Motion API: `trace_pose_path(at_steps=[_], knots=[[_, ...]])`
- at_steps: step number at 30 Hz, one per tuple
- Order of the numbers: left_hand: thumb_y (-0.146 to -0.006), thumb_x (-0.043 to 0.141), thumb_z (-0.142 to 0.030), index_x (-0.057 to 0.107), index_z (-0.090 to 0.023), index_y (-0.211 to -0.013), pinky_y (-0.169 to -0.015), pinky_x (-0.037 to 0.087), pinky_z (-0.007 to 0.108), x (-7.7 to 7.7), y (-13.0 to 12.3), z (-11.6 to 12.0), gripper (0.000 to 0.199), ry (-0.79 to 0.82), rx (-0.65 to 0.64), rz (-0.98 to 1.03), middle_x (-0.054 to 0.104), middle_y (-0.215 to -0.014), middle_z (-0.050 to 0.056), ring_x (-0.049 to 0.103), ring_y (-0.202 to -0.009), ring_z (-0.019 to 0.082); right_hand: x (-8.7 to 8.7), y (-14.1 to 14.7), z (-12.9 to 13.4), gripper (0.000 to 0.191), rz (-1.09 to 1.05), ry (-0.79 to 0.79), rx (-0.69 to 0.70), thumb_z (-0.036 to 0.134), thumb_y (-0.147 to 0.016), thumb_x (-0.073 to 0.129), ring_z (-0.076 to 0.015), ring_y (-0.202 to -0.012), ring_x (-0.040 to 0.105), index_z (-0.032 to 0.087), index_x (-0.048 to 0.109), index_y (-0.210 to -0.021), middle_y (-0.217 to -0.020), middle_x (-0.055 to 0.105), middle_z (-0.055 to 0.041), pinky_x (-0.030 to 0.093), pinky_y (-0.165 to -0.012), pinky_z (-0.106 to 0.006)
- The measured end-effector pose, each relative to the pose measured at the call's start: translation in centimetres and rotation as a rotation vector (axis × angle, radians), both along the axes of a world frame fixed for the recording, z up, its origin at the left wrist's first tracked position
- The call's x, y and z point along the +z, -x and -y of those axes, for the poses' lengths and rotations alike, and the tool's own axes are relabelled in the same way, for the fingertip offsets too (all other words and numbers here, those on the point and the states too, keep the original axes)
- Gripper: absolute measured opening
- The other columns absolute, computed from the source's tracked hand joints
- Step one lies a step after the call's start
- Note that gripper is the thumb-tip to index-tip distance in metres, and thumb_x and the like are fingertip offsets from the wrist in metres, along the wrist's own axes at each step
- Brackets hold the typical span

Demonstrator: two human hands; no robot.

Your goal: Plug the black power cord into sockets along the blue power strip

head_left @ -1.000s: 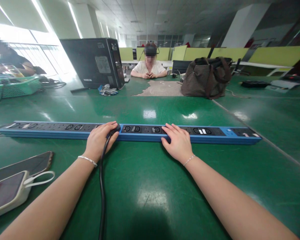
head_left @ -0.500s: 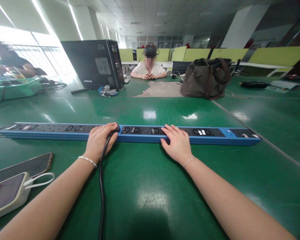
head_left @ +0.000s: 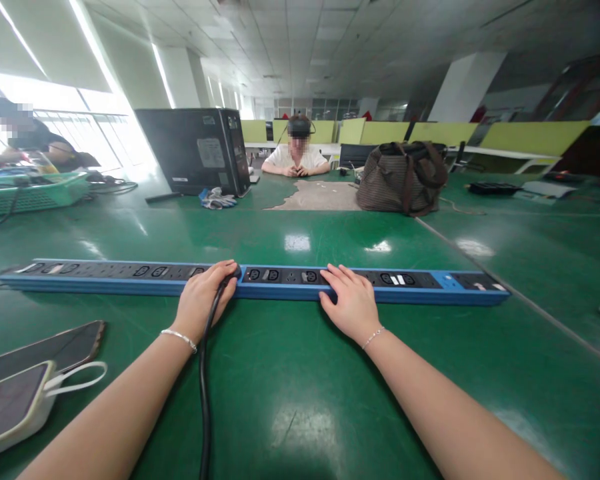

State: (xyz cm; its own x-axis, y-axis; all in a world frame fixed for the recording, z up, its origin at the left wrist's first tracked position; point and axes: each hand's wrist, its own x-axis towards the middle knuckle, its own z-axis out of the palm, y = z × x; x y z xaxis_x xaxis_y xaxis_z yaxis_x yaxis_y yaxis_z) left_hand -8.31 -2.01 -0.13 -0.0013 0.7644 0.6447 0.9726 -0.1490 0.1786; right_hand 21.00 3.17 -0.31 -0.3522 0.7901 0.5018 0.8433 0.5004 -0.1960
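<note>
Head view | long blue-and-black power strip (head_left: pixel 283 291) lay across glossy green table (head_left: pixel 260 380) | left hand (head_left: pixel 200 303): fingers held black corded plug (head_left: pixel 237 273), apparently placed mid-strip, full seating hidden | right hand (head_left: pixel 351 305): fingers rested spread on strip | visible black sockets (head_left: pixel 309 276) stood unfilled

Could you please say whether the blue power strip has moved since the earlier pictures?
No, the blue power strip has not visibly shifted: its right end still meets the table seam at the same place.

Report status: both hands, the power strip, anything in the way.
Left hand on black plug, seating hidden. Right hand resting on blue power strip. Strip lying across green table. Black cord running from plug past left wrist.
</note>
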Motion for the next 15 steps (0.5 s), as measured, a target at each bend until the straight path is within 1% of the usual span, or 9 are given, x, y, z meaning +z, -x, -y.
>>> trace_pose_path(at_steps=[5, 10, 15], knots=[[-0.088, 0.045, -0.038, 0.058, -0.022, -0.108, -0.091, 0.047, 0.035, -0.45, 0.13, -0.35, 0.029, -0.047, -0.022, -0.001, 0.064, -0.118, 0.007, 0.062, -0.105, 0.021, -0.05, 0.05, -0.01, 0.039, 0.001, -0.015, -0.01, 0.032, -0.083, 0.049, -0.0222, -0.126, 0.044, 0.024, 0.059, -0.121, -0.133, 0.055, -0.0004, 0.03, -0.101, -0.041], [-0.088, 0.044, -0.039, 0.058, -0.023, -0.108, -0.092, 0.046, 0.038, -0.75, 0.56, -0.76, 0.029, -0.032, -0.052, 0.032, 0.064, -0.118, 0.007, 0.06, -0.107, 0.021, 0.03, 0.07, 0.03, 0.04, 0.017, -0.01, -0.021, 0.033, -0.083, 0.05, -0.0222, -0.126, 0.044, 0.024, 0.058, -0.121, -0.133, 0.055, -0.0013, 0.03, -0.101, -0.041], [-0.088, 0.043, -0.037, 0.058, -0.023, -0.11, -0.093, 0.046, 0.038, -0.83, 0.58, -0.8, 0.03, -0.013, -0.078, 0.092, 0.063, -0.12, 0.007, 0.06, -0.106, 0.021, 0.1, 0.06, 0.04, 0.043, 0.07, -0.01, -0.018, 0.041, -0.087, 0.048, -0.024, -0.127, 0.042, 0.025, 0.055, -0.126, -0.136, 0.052, -0.0021, 0.031, -0.099, -0.043]])
